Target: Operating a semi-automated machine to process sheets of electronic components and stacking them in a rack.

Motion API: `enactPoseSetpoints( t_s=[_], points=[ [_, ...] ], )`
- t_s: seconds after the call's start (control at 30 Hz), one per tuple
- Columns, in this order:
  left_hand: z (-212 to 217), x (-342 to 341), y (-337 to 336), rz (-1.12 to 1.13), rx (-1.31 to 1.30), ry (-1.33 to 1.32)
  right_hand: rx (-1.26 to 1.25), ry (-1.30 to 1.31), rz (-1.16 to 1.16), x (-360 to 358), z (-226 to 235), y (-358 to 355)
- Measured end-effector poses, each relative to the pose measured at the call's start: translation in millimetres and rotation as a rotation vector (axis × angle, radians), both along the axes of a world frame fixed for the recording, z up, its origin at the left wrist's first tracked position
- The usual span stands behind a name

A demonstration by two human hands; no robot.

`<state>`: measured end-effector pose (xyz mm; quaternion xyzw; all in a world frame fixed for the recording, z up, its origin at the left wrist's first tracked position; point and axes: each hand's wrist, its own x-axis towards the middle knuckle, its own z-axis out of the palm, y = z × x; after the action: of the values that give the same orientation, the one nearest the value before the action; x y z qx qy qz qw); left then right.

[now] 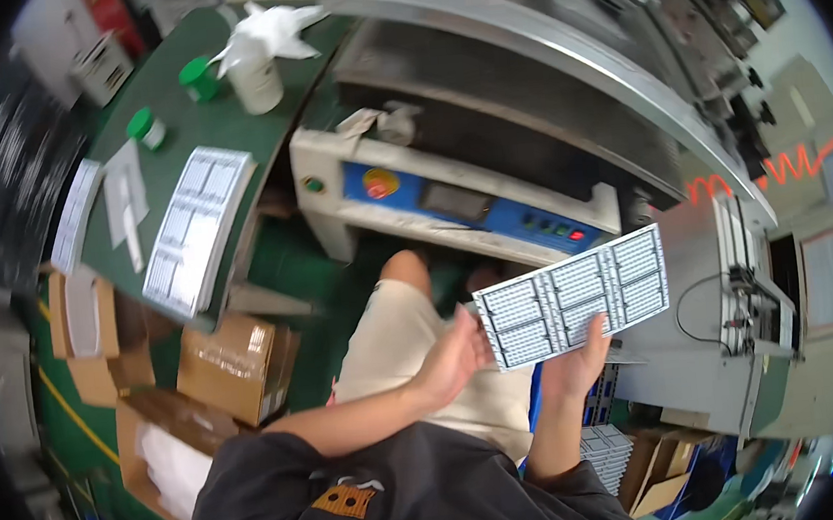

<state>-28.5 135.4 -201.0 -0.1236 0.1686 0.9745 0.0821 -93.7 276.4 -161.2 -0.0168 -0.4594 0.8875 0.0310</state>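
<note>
A white rectangular circuit board panel (573, 298) with black-outlined blocks is held tilted above my lap, in front of the machine. My right hand (579, 360) grips its lower edge, thumb on the printed face and fingers hidden behind. At the panel's left end is my left hand (448, 359), its fingers at the short edge and partly out of sight. On the green table to the left lies a stack of similar panels (198, 230), with another stack (76, 215) beyond it. A pale spatula-like tool (132, 235) rests on a sheet between the two stacks.
The machine's blue control panel (461, 207) faces me under a metal frame (554, 15). Two green-lidded jars (198, 79) and a white tub (255, 81) stand on the table (177, 122). Cardboard boxes (233, 365) sit lower left; more panels (607, 451) are lower right.
</note>
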Motion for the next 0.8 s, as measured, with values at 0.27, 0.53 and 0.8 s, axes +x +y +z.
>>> enactPoseSetpoints(
  t_s=[0.27, 0.53, 0.8],
  points=[
    [-24.5, 1.0, -62.3, 0.224, -0.459, 0.111, 0.063, 0.302, -0.078, -49.9, 19.4, 5.1],
    [-16.7, 76.0, -157.9, 0.177, -0.524, -0.032, 1.598, 1.052, -0.163, -199.0, 114.4, -19.1],
    [-39.8, 91.9, -101.1, -0.141, -0.421, -0.113, 1.923, 0.68, 0.268, -335.5, 171.6, -68.1]
  ],
)
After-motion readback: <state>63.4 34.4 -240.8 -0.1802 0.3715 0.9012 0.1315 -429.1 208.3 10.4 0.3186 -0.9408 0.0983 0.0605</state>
